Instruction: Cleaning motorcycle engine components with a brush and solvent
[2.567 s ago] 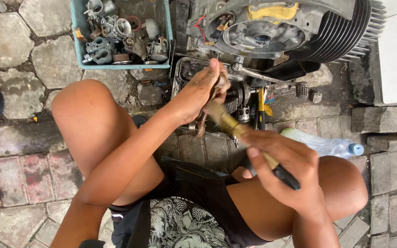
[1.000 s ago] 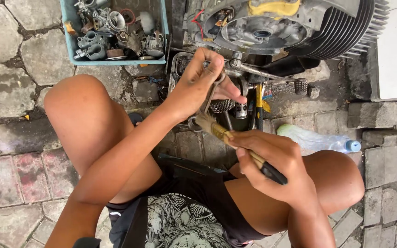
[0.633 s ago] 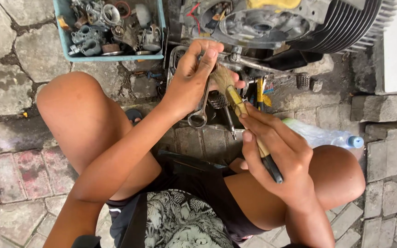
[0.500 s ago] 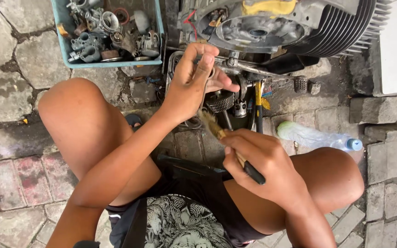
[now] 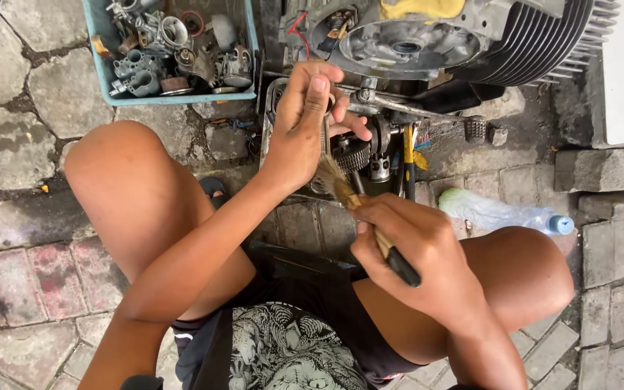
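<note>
The right hand (image 5: 417, 249) is gripping a brush (image 5: 359, 209) tight, just below the engine (image 5: 427, 43). The left hand (image 5: 305, 126) is curling around a metal part (image 5: 326, 137) under the engine, bristles touching it.

A crumpled clear plastic bottle (image 5: 503, 214), blue-capped, lies beside the right knee.
</note>
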